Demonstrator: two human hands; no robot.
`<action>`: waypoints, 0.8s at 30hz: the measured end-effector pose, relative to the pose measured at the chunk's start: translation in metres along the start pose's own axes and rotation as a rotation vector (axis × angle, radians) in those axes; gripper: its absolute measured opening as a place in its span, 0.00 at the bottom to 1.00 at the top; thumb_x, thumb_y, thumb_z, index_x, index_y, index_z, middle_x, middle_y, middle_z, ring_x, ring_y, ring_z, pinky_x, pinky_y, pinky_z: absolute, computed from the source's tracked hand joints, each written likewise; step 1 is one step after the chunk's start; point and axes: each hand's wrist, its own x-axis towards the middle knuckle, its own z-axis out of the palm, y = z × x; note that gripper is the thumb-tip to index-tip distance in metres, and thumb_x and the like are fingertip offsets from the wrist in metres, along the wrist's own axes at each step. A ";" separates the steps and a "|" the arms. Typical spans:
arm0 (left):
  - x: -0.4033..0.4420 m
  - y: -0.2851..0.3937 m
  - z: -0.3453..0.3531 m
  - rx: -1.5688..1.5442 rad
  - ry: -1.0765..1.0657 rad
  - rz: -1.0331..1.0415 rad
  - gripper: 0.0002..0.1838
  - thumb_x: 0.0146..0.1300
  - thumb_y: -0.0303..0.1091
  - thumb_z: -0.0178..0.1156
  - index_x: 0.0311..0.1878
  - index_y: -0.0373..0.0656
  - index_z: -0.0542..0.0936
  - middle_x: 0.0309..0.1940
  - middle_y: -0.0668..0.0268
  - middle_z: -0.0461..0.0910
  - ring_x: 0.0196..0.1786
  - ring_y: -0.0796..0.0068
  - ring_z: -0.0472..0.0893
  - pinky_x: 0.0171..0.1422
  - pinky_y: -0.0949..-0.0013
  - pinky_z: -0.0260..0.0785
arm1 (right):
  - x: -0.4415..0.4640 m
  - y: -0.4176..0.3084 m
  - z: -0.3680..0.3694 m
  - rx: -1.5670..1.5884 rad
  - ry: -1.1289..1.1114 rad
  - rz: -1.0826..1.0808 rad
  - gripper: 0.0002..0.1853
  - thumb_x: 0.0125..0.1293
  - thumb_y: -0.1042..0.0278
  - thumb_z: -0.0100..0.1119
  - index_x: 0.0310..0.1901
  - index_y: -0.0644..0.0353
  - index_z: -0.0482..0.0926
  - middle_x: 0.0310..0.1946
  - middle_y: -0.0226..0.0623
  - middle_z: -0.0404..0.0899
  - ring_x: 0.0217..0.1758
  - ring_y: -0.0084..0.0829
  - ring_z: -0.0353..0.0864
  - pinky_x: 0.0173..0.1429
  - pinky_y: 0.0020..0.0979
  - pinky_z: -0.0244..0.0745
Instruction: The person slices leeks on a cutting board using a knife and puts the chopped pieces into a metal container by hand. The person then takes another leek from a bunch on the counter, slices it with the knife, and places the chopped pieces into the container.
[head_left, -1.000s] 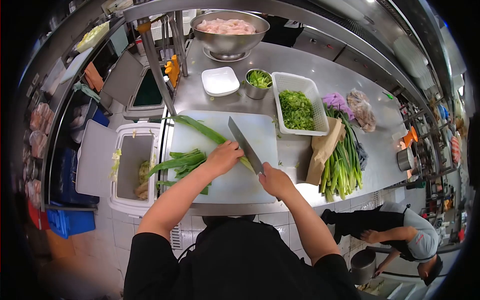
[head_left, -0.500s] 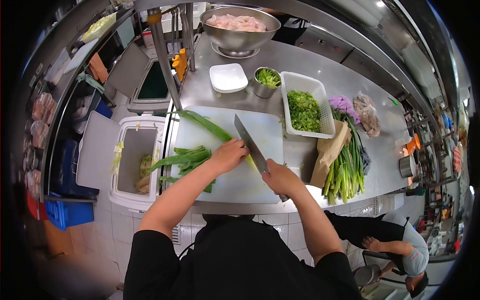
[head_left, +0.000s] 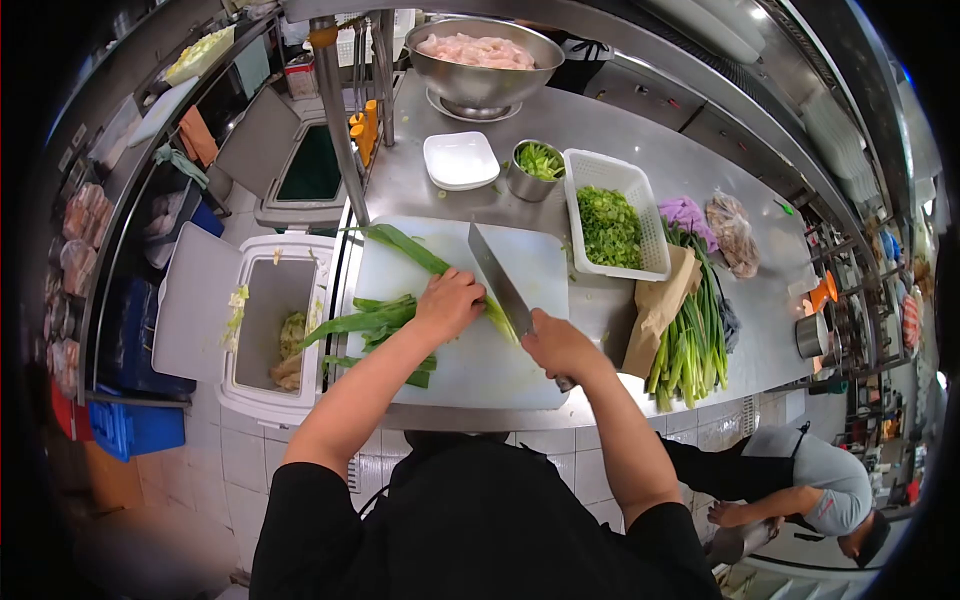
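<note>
On the white cutting board [head_left: 470,385], my left hand [head_left: 451,304] presses down on a long green onion [head_left: 408,246] that lies diagonally. The onion's pale end sticks out beyond my fingers towards the blade. My right hand [head_left: 562,346] is wrapped round the handle of a cleaver-like kitchen knife [head_left: 499,281], its wide blade pointing away from me and close beside the onion. Cut green onion leaves [head_left: 372,321] lie in a pile left of my left hand, partly hidden by my forearm.
Beyond the board stand white square dishes [head_left: 461,161], a metal cup [head_left: 535,170] and a white basket of chopped greens [head_left: 614,215]. A green onion bunch [head_left: 690,345] lies right. An open bin [head_left: 275,330] stands left. A co-worker [head_left: 835,480] bends over at lower right.
My left hand has shifted slightly left along the onion, away from the blade. The knife has barely moved. The co-worker at lower right has moved a little.
</note>
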 end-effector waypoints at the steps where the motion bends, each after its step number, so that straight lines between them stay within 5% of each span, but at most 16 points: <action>1: 0.001 0.002 0.000 0.016 -0.006 -0.006 0.07 0.63 0.38 0.70 0.43 0.50 0.87 0.45 0.69 0.78 0.58 0.63 0.76 0.63 0.52 0.69 | -0.011 -0.014 -0.015 0.047 -0.057 0.047 0.15 0.71 0.63 0.52 0.50 0.68 0.72 0.33 0.62 0.86 0.39 0.63 0.87 0.51 0.57 0.80; 4: 0.003 0.004 -0.001 0.039 -0.039 -0.027 0.07 0.63 0.38 0.70 0.43 0.51 0.88 0.45 0.69 0.78 0.58 0.63 0.75 0.64 0.52 0.69 | -0.013 -0.009 0.003 0.076 -0.096 0.071 0.17 0.72 0.62 0.52 0.52 0.69 0.72 0.33 0.62 0.86 0.38 0.63 0.87 0.51 0.56 0.81; 8: 0.004 -0.001 0.001 0.030 -0.051 -0.023 0.08 0.63 0.38 0.70 0.44 0.51 0.88 0.45 0.68 0.78 0.59 0.63 0.75 0.63 0.51 0.69 | 0.027 0.033 0.066 -0.073 0.254 -0.112 0.18 0.72 0.63 0.52 0.53 0.69 0.71 0.33 0.64 0.85 0.35 0.64 0.86 0.48 0.56 0.82; 13: 0.006 -0.002 -0.003 0.020 -0.069 -0.023 0.08 0.63 0.39 0.70 0.44 0.51 0.88 0.45 0.69 0.78 0.58 0.63 0.76 0.63 0.52 0.70 | 0.005 -0.014 -0.005 0.146 -0.075 0.084 0.18 0.72 0.62 0.52 0.54 0.69 0.71 0.34 0.64 0.85 0.35 0.64 0.86 0.48 0.56 0.81; 18: 0.006 -0.001 -0.004 0.014 -0.073 -0.021 0.08 0.63 0.38 0.70 0.44 0.51 0.88 0.44 0.69 0.78 0.58 0.63 0.76 0.64 0.53 0.70 | 0.032 0.015 0.055 0.035 0.136 -0.040 0.18 0.71 0.62 0.54 0.52 0.70 0.71 0.33 0.65 0.85 0.35 0.63 0.86 0.47 0.55 0.81; 24: 0.006 -0.012 0.007 0.004 -0.033 0.000 0.07 0.63 0.36 0.70 0.43 0.50 0.88 0.45 0.68 0.78 0.58 0.61 0.77 0.63 0.52 0.70 | 0.005 -0.032 -0.004 0.140 -0.095 0.115 0.20 0.70 0.62 0.54 0.55 0.70 0.71 0.37 0.66 0.85 0.44 0.67 0.85 0.55 0.58 0.79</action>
